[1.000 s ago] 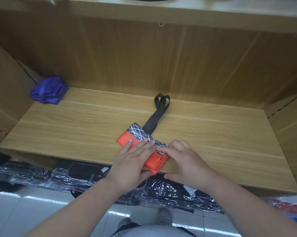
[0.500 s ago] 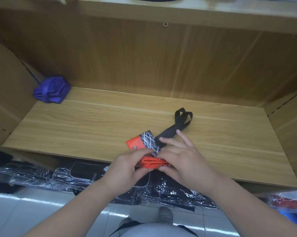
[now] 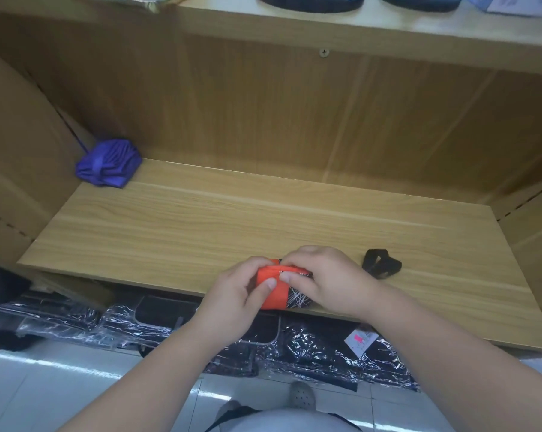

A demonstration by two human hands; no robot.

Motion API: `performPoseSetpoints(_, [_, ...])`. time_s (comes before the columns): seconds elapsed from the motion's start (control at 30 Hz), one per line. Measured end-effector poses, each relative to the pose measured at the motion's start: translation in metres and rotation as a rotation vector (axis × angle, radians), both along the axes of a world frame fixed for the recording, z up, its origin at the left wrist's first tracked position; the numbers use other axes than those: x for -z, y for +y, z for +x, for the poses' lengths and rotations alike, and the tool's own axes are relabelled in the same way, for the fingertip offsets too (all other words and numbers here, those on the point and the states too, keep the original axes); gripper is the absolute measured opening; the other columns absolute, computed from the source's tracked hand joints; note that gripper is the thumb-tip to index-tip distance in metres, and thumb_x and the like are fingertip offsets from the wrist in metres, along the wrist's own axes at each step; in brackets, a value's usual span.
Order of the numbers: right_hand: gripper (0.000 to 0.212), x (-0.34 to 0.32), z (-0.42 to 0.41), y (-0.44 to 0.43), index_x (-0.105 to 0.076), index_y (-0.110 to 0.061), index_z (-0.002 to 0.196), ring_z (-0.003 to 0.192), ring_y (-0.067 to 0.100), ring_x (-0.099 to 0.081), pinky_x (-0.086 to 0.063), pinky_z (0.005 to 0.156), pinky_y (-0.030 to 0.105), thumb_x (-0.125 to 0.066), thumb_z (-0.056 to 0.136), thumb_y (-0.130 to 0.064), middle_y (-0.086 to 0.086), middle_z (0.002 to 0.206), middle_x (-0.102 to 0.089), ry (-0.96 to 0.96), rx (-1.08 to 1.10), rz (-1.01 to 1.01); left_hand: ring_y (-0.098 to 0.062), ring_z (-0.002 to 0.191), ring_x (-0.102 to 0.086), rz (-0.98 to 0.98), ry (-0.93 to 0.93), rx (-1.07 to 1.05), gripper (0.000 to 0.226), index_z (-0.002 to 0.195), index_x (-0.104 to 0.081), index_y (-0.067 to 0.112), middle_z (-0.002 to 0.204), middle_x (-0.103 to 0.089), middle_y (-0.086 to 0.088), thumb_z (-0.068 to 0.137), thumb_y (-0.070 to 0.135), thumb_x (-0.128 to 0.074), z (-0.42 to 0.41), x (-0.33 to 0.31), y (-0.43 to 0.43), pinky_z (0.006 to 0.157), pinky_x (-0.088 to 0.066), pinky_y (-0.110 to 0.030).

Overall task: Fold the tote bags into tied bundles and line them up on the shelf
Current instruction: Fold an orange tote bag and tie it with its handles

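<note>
Both hands together at shelf (image 3: pixel 201 219) front edge, clamped on orange tote bag (image 3: pixel 272 291). Left hand (image 3: pixel 235 302) curled round bag's left end, thumb pressed on top fold, fingers tucked under. Right hand (image 3: pixel 325 279) arched over bag's right half, fingertips pinching top layers next to left thumb, knuckles bent, not spread.

Bag folded to small thick wad, thin fabric, orange w/ black patch scribbled in white lines showing at lower right, partly overhanging front edge. Black strap handles (image 3: pixel 381 267) lying flat in loose loop on shelf just right of right hand; link to bag hidden behind hand.

Purple bundle (image 3: pixel 107 163), crinkly fabric cinched by own strap, roundish, sitting in back-left corner of shelf, touching side panel, well apart from hands.

Shelf: pale wood-grain laminate, smooth, same for back panel; screw head (image 3: pixel 324 52) high on back panel. Dark items on upper shelf (image 3: pixel 294 23), cut off by frame. Below front edge: black goods in shiny plastic wrap (image 3: pixel 294 347), pink tag on one. Tiled floor, grey shoe (image 3: pixel 301 394) visible betw. forearms.
</note>
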State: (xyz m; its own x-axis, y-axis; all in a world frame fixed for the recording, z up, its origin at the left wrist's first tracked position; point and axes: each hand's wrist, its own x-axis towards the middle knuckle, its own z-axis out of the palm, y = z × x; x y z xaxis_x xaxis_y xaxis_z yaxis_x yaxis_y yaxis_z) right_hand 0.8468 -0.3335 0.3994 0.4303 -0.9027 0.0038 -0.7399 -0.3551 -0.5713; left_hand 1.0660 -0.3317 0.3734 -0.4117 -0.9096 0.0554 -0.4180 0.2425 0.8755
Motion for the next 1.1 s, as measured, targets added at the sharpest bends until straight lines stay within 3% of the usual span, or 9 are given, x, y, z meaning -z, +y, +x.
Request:
performPoseSetpoints(0.1, [0.035,0.011,-0.006,-0.003,-0.070,-0.027,0.123,0.106,-0.002,-0.053,-0.041,0.093,0.015,-0.060,0.096,-0.048,-0.014,0.111,-0.054,-0.153,0.089,0.117,-0.008,0.088,-0.062,-0.019,-0.054,-0.019,0.016,0.112,-0.066,0.028,0.096,-0.067,0.012,0.097,0.031,-0.062,-0.005,-0.003,-0.006,0.080,-0.052,-0.036])
performPoseSetpoints(0.27, [0.062,0.025,-0.007,0.002,-0.059,-0.028,0.137,0.125,0.007,-0.049,-0.038,0.108,0.028,-0.047,0.091,-0.068,-0.016,0.130,-0.056,-0.106,0.176,0.115,-0.006,0.104,-0.055,-0.043,-0.177,-0.041,0.021,0.115,-0.071,0.016,0.114,-0.052,0.008,0.097,0.026,-0.064,-0.006,-0.001,-0.021,0.096,-0.048,-0.033])
performPoseSetpoints(0.47, [0.032,0.032,-0.003,0.001,-0.068,-0.026,0.124,0.115,0.006,-0.056,-0.042,0.101,0.024,-0.071,0.092,-0.032,-0.013,0.116,-0.064,-0.230,0.298,0.106,-0.015,0.121,-0.052,-0.078,-0.372,-0.084,0.040,0.135,-0.061,0.021,0.129,-0.058,0.006,0.098,0.038,-0.060,-0.016,0.000,-0.023,0.104,-0.043,-0.035])
performPoseSetpoints(0.6, [0.024,0.029,0.004,-0.012,-0.071,-0.033,0.110,0.102,0.005,-0.061,-0.051,0.093,0.033,-0.077,0.087,-0.031,-0.016,0.104,-0.064,-0.222,0.355,0.130,-0.016,0.111,-0.058,-0.112,-0.411,-0.068,0.036,0.131,-0.062,0.018,0.123,-0.058,0.007,0.099,0.035,-0.059,-0.022,0.000,-0.025,0.094,-0.049,-0.037])
performPoseSetpoints(0.7, [0.021,0.027,0.007,-0.019,-0.073,-0.031,0.108,0.098,0.011,-0.063,-0.052,0.089,0.038,-0.074,0.088,-0.038,-0.013,0.102,-0.065,-0.148,0.340,0.121,-0.020,0.110,-0.057,-0.158,-0.424,-0.024,0.034,0.128,-0.064,0.016,0.121,-0.061,0.002,0.099,0.032,-0.061,-0.021,0.001,-0.029,0.096,-0.047,-0.038])
performPoseSetpoints(0.77, [0.037,0.024,0.009,-0.017,-0.072,-0.028,0.117,0.106,0.015,-0.061,-0.051,0.091,0.037,-0.065,0.090,-0.053,-0.009,0.109,-0.064,-0.049,0.319,0.131,-0.020,0.108,-0.056,-0.177,-0.427,0.009,0.030,0.124,-0.067,0.017,0.117,-0.062,0.001,0.098,0.032,-0.061,-0.018,0.001,-0.031,0.097,-0.046,-0.039])
performPoseSetpoints(0.87, [0.077,0.019,0.004,-0.007,-0.063,-0.027,0.133,0.121,0.012,-0.050,-0.044,0.102,0.034,-0.057,0.075,-0.078,-0.009,0.123,-0.057,0.019,0.278,0.223,-0.016,0.104,-0.056,-0.140,-0.339,0.033,0.034,0.112,-0.069,0.019,0.109,-0.063,0.005,0.093,0.042,-0.053,-0.011,0.003,-0.031,0.095,-0.045,-0.038])
performPoseSetpoints(0.97, [0.075,0.018,-0.001,0.005,-0.057,-0.030,0.138,0.126,0.011,-0.042,-0.039,0.107,0.035,-0.071,0.076,-0.069,-0.010,0.129,-0.052,0.048,0.289,0.247,-0.013,0.105,-0.055,-0.091,-0.270,0.011,0.038,0.110,-0.068,0.021,0.107,-0.062,0.010,0.090,0.046,-0.049,-0.008,0.007,-0.028,0.097,-0.044,-0.037])
performPoseSetpoints(1.1, [0.072,0.019,0.001,0.009,-0.055,-0.028,0.138,0.127,0.015,-0.042,-0.038,0.106,0.034,-0.073,0.078,-0.064,-0.007,0.129,-0.057,0.033,0.342,0.249,-0.009,0.108,-0.052,0.031,-0.178,-0.014,0.011,0.105,-0.068,0.030,0.104,-0.059,0.021,0.096,0.025,-0.064,-0.010,0.008,-0.032,0.100,-0.043,-0.041])
